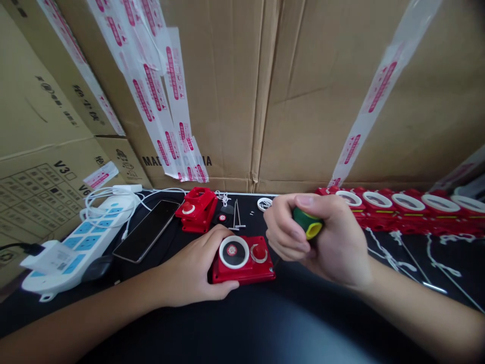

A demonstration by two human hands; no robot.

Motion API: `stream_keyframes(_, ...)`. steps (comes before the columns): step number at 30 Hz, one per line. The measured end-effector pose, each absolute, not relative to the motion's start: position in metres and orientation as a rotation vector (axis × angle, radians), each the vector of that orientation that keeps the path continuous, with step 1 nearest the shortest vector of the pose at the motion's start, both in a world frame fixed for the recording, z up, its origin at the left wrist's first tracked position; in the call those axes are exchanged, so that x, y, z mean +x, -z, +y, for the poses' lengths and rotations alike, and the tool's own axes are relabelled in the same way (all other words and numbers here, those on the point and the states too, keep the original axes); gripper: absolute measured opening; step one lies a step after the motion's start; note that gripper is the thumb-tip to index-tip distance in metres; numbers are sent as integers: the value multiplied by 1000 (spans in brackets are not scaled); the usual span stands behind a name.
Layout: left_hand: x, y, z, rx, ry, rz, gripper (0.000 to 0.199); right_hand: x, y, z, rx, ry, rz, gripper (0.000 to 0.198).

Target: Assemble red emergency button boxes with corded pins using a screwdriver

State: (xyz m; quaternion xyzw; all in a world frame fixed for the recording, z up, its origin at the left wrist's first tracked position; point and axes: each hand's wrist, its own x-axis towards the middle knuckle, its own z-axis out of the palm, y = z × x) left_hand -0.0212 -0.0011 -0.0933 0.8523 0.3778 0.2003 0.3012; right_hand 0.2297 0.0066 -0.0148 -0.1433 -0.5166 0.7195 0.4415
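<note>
A red alarm box [244,273] lies on the black table, with a white-ringed round window and a red push button on its face. My left hand [193,268] grips it from the left, thumb along the front edge and fingers behind. To the right of the box, my right hand [322,237] is closed around the green and yellow handle of a screwdriver [307,222]. The handle's end faces me, and the shaft is mostly hidden by the hand. Behind the box stand an opened red housing [197,208] and a small black plate [223,215].
A white power strip [94,237] with cables and a dark phone [147,230] lie at left. Thin metal rods [237,217] and a white ring of small parts [264,204] sit behind. Several red boxes [401,217] line the right, before a tall cardboard wall [310,101].
</note>
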Motion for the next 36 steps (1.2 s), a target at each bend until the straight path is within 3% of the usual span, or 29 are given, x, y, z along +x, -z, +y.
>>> stream_keyframes(13, -21, 94, -1, 2274, -553, 997, 64, 227, 17, -1, -509, -1646, -1217, 42)
stream_keyframes(36, -20, 95, -2, 2252, -545, 1005, 64, 225, 18, -1, -474, -1665, -1166, 41)
